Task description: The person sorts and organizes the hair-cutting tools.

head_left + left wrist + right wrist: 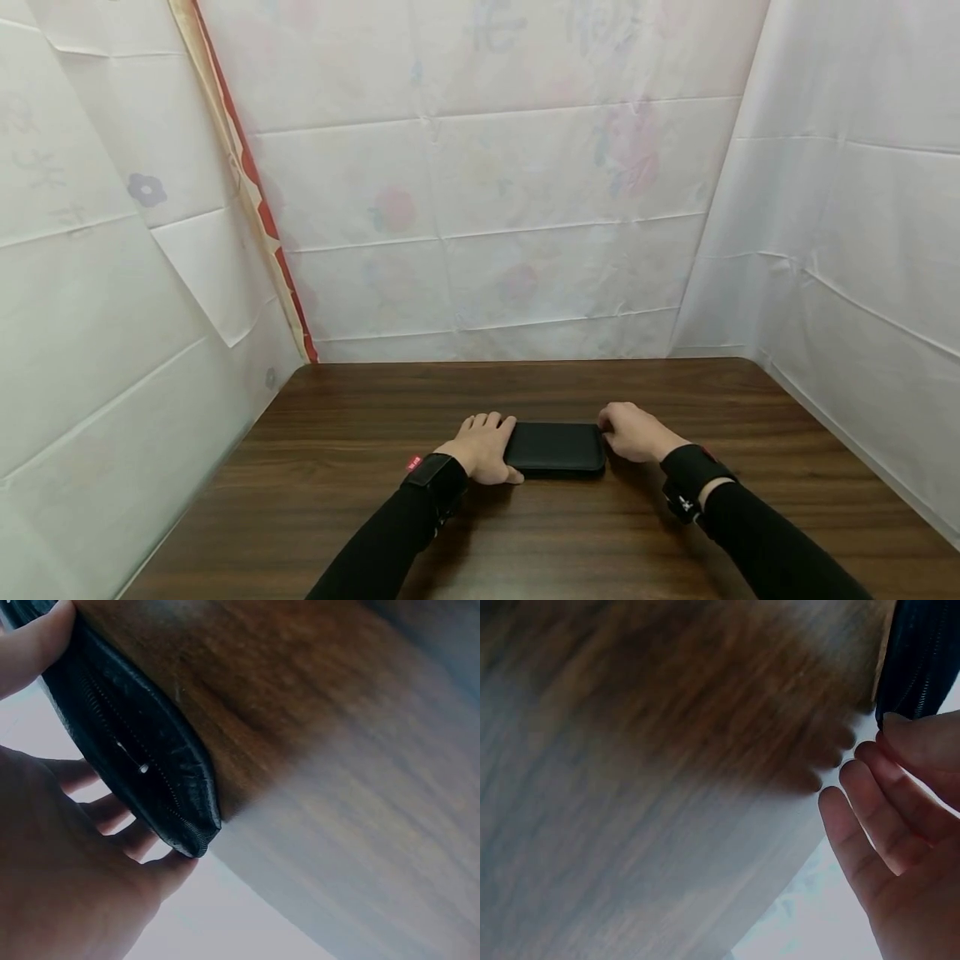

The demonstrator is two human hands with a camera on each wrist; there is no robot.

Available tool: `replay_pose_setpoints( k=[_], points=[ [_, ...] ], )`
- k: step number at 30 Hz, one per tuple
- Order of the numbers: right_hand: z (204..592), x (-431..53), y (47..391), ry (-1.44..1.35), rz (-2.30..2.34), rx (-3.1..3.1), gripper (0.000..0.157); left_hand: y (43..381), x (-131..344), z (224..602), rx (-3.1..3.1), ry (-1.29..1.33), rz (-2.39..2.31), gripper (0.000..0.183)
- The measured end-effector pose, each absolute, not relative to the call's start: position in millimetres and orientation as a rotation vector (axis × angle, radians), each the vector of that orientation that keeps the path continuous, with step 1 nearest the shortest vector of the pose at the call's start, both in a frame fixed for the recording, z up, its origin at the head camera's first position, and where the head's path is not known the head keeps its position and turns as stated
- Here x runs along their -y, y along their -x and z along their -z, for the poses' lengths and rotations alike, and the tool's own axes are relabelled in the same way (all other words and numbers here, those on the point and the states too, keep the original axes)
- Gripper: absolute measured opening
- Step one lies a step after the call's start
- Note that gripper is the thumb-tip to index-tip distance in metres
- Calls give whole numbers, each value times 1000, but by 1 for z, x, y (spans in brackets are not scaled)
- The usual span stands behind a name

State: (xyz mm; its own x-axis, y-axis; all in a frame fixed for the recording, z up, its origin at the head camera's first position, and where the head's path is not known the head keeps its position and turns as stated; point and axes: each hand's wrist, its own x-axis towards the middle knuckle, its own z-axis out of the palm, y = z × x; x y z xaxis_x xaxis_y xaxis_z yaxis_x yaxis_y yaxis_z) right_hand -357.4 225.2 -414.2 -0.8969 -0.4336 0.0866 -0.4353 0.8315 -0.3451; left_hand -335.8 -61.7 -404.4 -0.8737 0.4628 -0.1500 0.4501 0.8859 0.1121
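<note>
A black zip wallet (555, 448) lies flat on the wooden table between my hands. My left hand (482, 450) holds its left end, with the thumb at the near corner and the fingers toward the far side. In the left wrist view the zipper (133, 750) runs along the wallet's edge, parted, with a small shiny metal piece inside. My right hand (636, 432) pinches at the right end, thumb against index finger. The right wrist view has zipper teeth (922, 694) just above that thumb; whether a pull tab sits in the pinch is hidden.
The brown wood-grain table (360, 517) has rounded far corners. White printed sheets hang as a back wall (480, 183), a left wall (90, 333) and a right wall (855, 250) around it. A red-and-cream strip (255, 187) runs down the back left corner.
</note>
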Motion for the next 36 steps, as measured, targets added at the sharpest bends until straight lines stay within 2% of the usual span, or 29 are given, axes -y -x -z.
replay_pose_setpoints(
  k=[8,29,36],
  points=[
    [416,-219,360,-612,-471,3018,10,334,60,403,-2886,-706,-117,89],
    [415,-226,358,-708,-399,2986,15,330,61,401,-2889,-706,-115,89],
    [419,-234,359,-688,-378,2996,10,331,61,401,-2887,-698,-103,89]
  ],
)
